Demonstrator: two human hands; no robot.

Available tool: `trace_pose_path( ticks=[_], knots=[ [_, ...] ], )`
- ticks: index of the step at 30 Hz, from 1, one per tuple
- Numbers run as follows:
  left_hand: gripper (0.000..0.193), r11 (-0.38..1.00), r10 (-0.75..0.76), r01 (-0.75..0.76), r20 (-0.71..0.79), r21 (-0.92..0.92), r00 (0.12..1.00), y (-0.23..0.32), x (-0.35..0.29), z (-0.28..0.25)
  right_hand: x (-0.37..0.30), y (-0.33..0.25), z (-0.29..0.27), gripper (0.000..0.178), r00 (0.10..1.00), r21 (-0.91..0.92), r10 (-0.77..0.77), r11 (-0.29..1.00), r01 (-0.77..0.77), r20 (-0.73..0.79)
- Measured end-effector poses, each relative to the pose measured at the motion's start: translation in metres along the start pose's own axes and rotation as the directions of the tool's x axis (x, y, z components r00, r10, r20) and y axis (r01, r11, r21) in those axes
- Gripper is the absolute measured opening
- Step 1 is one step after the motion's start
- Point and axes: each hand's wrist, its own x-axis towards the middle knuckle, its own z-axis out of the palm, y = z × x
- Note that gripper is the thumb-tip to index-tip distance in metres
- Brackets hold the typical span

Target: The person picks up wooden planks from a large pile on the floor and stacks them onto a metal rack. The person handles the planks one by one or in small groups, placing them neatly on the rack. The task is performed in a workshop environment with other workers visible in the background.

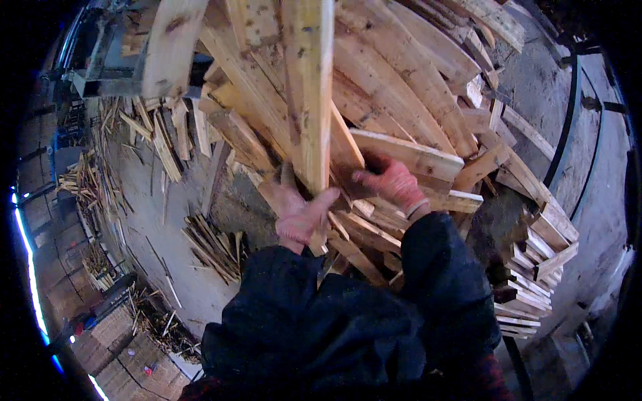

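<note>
A long pale wooden plank rises away from me, its near end between the thumb and fingers of my left hand. Both hands wear pinkish work gloves. Just right of it, my right hand has its fingers curled at the near end of a shorter wooden board; shadow and blur partly hide those fingers. Beneath both hands lies a heap of rough boards, among them a thick board beside my right wrist. Broad knotty boards fan out beyond.
A blurred, pale board stands out at the upper left. Neatly stacked wood strips lie at the lower right. Thin offcuts sit in a bundle on the concrete floor to my left. Dark rails run along the right.
</note>
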Motion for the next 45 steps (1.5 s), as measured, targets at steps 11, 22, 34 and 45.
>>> trace_pose_path(
  ticks=[11,22,34,45],
  knots=[
    [0.071,0.805,-0.354,0.297,-0.014,-0.513,0.935,-0.016,-0.021,-0.017,-0.014,-0.022,0.074,0.088,0.980,0.138,-0.061,0.990,0.035,0.189],
    [0.051,0.685,-0.388,0.403,0.164,-0.607,0.907,-0.029,-0.043,-0.020,-0.031,-0.023,0.067,0.068,0.981,0.172,0.105,0.976,-0.133,0.164],
    [0.056,0.282,-0.454,0.546,0.392,-0.789,0.800,-0.052,-0.083,0.036,-0.161,-0.017,0.023,0.077,0.872,0.300,0.385,0.830,-0.470,0.303],
    [0.045,0.528,-0.640,0.815,0.518,-0.240,0.567,0.005,-0.247,0.031,-0.291,-0.040,-0.031,0.082,0.784,0.317,0.396,0.755,-0.574,0.477]
  ],
)
